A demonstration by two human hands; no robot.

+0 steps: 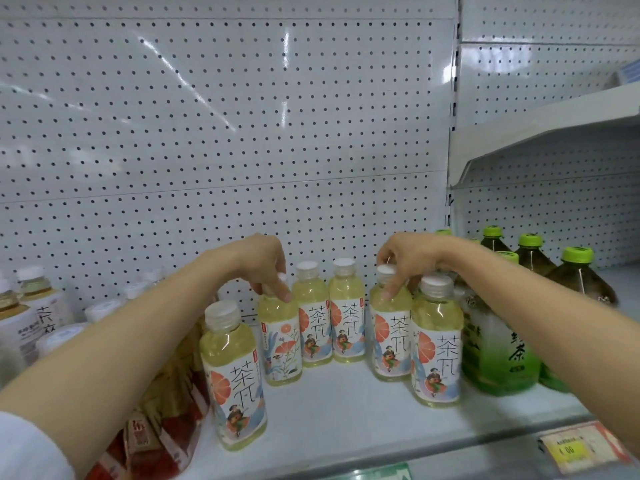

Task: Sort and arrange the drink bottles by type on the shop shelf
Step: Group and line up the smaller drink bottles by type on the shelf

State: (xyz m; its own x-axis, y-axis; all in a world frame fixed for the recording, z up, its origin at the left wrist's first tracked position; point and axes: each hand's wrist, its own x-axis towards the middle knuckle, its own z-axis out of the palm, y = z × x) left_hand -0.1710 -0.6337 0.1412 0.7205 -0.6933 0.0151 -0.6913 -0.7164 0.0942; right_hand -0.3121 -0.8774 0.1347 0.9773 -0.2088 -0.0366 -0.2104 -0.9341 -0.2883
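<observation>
six pale yellow tea bottles stood upright on the white shelf [346, 403], all w/ white caps and grapefruit labels. left hand [258, 261] reached over from above, its grip pinched round the neck of bottle 2 [282, 341], 2nd from left, label turned to the flower side. right hand [407, 261] came down on bottle 5 [388, 341], fingers curled round its cap and neck, thumb down on the shoulder. between those two, a back pair [329, 323] stood touching, near the pegboard [225, 133]. front-left bottle [233, 375] sat nearer the shelf edge, apart from the rest; front-right bottle [437, 344] stood just beside bottle 5, partly in front of it.

right of that: green tea bottles [498, 348] w/ green caps, bigger, some behind the right forearm. left of the group: red-label bottles [166, 427] under the left forearm, and further left white-cap milk tea bottles [38, 317], blurred. price tag [581, 448] on the shelf edge at lower right, print too blurred to read. another shelf [554, 129] jutted out upper right.
</observation>
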